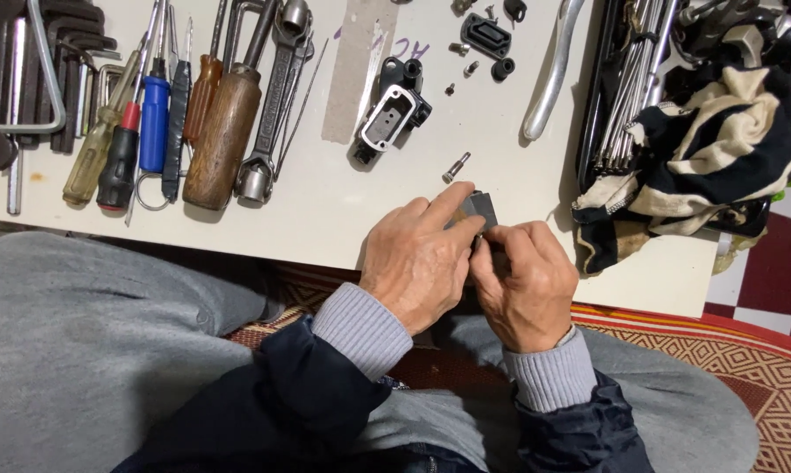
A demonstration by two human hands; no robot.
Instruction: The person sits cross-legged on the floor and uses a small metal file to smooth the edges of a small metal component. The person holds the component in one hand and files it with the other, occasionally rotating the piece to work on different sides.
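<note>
My left hand [417, 261] and my right hand [525, 282] meet at the near edge of a white board [325, 210], both pinched on a small dark grey block [481, 208] that shows between the fingertips. Most of the block is hidden by my fingers. A small bolt [456, 167] lies just beyond my hands. Farther back sits a black housing with a silver-rimmed opening [388, 116].
Screwdrivers and wrenches [194, 105] lie in a row at the left, with hex keys [36, 79] beyond them. A silver lever [553, 70], small black parts [485, 37] and a striped rag [702, 149] on a black tray are at the right. My knees are below.
</note>
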